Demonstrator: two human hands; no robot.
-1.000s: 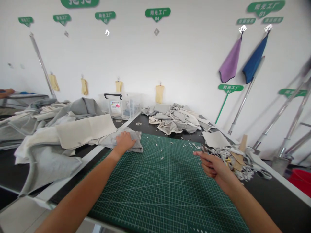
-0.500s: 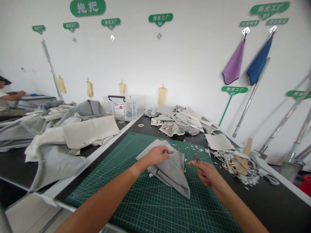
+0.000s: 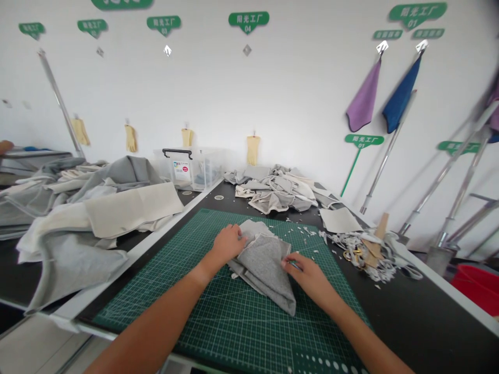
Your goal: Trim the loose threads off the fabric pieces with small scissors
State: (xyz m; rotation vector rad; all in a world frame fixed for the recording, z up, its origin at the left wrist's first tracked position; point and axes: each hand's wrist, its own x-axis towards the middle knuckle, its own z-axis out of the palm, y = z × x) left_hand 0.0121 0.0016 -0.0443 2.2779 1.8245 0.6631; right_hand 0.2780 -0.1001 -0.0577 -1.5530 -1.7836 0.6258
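A folded grey cloth [image 3: 265, 259] lies on the green cutting mat [image 3: 210, 332] in front of me. My left hand [image 3: 229, 243] is at the cloth's upper left edge, its fingers bent and pinching the fabric there. My right hand [image 3: 304, 271] is closed round small scissors [image 3: 296, 265], which are mostly hidden in the fingers. Its thumb and fingertips touch the right edge of the cloth. Whether they also pinch the fabric is hard to see. One corner of the cloth points toward me.
Behind the mat lies a pile of grey cloth pieces [image 3: 280, 189]. Scraps [image 3: 353, 246] and a light square piece [image 3: 340, 220] lie to the right. More fabric [image 3: 132, 205] is heaped on the left table, near a clear plastic box [image 3: 210, 166]. A red bucket [image 3: 475, 285] stands far right.
My right hand has moved left from beside the cloth to its right edge, and the scissors' blades no longer show. My left hand has shifted to the cloth's upper left edge.
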